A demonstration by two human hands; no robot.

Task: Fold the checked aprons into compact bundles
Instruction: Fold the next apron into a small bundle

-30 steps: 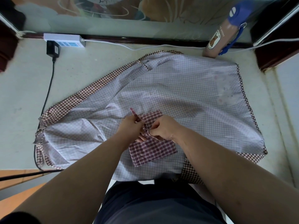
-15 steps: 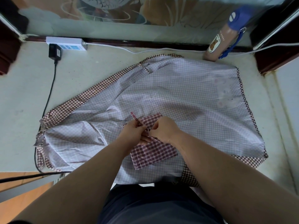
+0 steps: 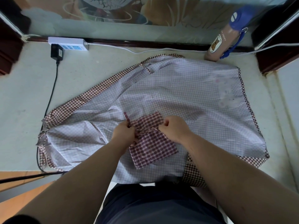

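Note:
A small folded bundle of dark red checked apron (image 3: 151, 146) lies on top of a large pale checked apron (image 3: 178, 94) spread flat over the table. A thin checked strap (image 3: 146, 130) crosses the bundle's middle and cinches it. My left hand (image 3: 124, 132) grips one end of the strap at the bundle's left side, with a short strap tail sticking up beyond it. My right hand (image 3: 175, 128) pinches the other end at the bundle's right side.
A brown bottle with a blue cap (image 3: 226, 34) stands at the back right, close to the spread apron. A white power strip (image 3: 68, 44) with a black plug (image 3: 56, 51) sits at the back left; its black cable (image 3: 51, 94) runs down the table's left side. The table's front edge meets my lap.
My hands have drawn apart sideways, pulling the strap taut across the bundle, which now looks pinched at its middle. The large apron has not moved.

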